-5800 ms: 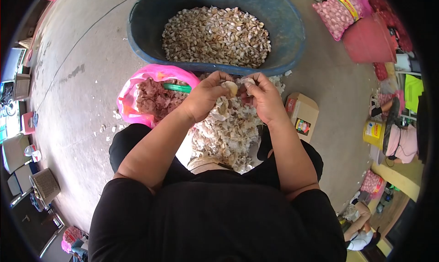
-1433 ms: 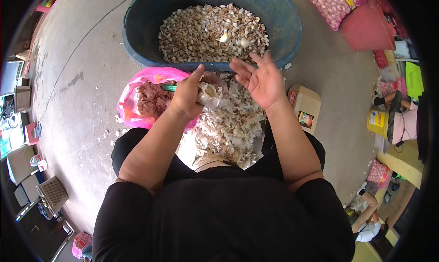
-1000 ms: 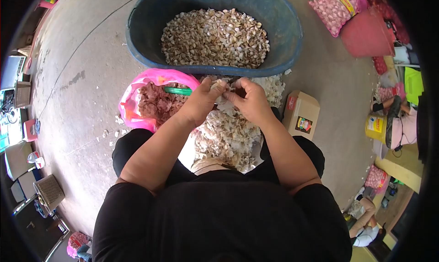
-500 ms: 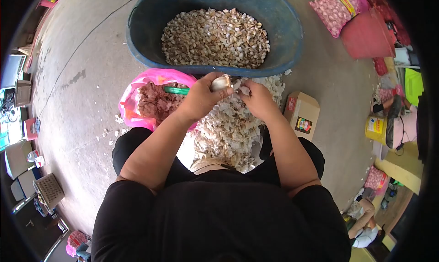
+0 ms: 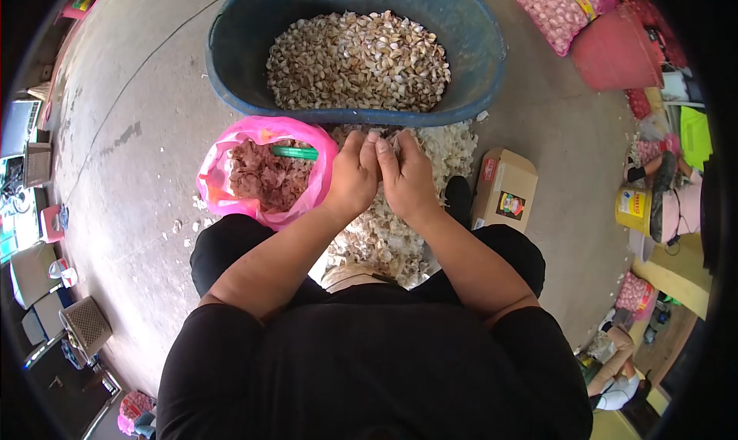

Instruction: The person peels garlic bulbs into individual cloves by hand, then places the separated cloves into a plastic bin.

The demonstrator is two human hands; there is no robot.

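Bare left hand [image 5: 354, 180] and right hand [image 5: 408, 182] are held close together, fingers curled; contents are hidden, pinch can't be told. Pale garlic cloves [image 5: 357, 63] are piled in oval blue plastic tub [image 5: 477, 56], top cut off; papery white skins [image 5: 384, 240] are partly covered.

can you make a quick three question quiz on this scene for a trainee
1. What lies loose in the blue tub?
2. True or false: the left hand and right hand are close together.
3. Fill in: inside the pink bag, a ____ strip lies on the skins.

Key:
1. Garlic cloves.
2. True.
3. Green.
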